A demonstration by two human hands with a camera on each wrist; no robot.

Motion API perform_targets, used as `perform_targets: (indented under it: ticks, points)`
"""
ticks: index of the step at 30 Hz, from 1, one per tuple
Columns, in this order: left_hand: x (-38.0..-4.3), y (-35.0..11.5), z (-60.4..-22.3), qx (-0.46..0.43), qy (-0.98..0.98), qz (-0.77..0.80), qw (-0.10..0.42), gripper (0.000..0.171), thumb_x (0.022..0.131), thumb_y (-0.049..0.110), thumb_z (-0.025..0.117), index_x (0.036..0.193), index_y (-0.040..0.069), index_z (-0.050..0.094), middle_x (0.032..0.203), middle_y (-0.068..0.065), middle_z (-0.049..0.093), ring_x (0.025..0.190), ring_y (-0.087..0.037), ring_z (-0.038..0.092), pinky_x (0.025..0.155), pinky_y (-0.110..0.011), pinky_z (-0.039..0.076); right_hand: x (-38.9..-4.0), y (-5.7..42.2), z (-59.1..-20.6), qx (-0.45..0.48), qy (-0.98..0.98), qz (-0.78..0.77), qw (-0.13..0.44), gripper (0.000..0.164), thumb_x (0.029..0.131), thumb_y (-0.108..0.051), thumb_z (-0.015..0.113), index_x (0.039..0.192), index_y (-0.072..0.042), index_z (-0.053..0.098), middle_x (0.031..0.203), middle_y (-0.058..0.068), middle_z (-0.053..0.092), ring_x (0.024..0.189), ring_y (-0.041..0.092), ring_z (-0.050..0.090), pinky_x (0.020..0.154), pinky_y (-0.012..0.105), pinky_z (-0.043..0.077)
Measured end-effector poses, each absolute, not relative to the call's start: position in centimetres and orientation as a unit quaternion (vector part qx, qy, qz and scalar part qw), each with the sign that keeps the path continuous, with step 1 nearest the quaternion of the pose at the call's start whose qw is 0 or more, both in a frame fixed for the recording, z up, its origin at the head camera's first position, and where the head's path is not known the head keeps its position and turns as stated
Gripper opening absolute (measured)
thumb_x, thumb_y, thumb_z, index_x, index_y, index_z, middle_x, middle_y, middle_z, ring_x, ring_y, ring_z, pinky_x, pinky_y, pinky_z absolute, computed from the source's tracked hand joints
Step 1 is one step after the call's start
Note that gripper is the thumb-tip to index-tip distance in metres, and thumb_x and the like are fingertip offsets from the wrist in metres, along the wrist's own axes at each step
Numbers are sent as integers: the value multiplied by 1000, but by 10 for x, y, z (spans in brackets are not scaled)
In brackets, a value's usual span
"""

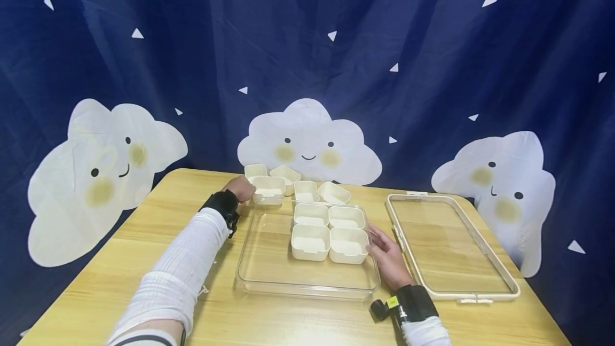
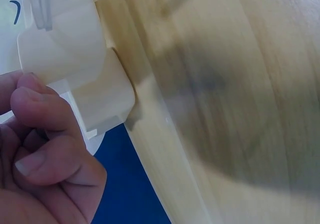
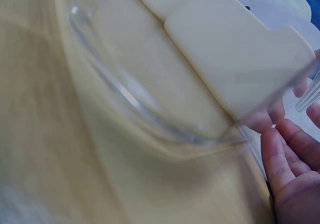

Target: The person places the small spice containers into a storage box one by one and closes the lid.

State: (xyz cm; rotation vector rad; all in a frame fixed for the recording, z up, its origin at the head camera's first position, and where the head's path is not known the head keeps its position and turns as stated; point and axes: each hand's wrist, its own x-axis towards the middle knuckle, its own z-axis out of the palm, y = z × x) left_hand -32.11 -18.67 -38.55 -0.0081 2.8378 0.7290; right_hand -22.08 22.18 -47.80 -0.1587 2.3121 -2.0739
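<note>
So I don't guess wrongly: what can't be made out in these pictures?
Left wrist view: part of the left hand, cut off by the picture's edge.
Right wrist view: part of the right hand, likewise cut off.
Head view: base of the back-left cup, hidden by the cup beside the left hand.
Head view: any writing on the yellow tag, too small.

Counter (image 1: 288, 324) viewed from head and wrists
Head view is aimed forward and down; from the wrists, close up, the left hand (image 2: 55, 159) is framed at eight o'clock, the right hand (image 3: 295, 179) at four; clear tray (image 1: 266, 263) is shared by head and right wrist.
</note>
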Motion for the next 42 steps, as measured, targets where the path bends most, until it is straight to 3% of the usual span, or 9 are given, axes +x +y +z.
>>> perform_targets:
  ticks: [15,23,42]
  points:
    - [-318,-189,-380,1,955,284,82,37,92,15,40,55,14,44,55,1,48,56,-17,54,55,-26,42,-219,221,-474,-64,738,-672,19,57,91,4,52,146,0,37,143,27,42,131,36,41,93,18,42]
    - [-317,-189,-377,-15,944,321,73,40,93,17,42,53,14,44,52,1,46,49,-13,43,47,-25,34,-218,221,-475,-64,744,-665,14,57,90,3,52,145,0,37,142,28,42,131,38,42,93,19,43]
    - [-305,-184,-366,-13,915,395,82,39,98,21,44,60,13,44,54,0,43,48,-12,36,42,-23,28,-218,222,-477,-63,740,-669,18,56,91,4,51,145,2,36,142,28,42,132,36,40,93,17,41]
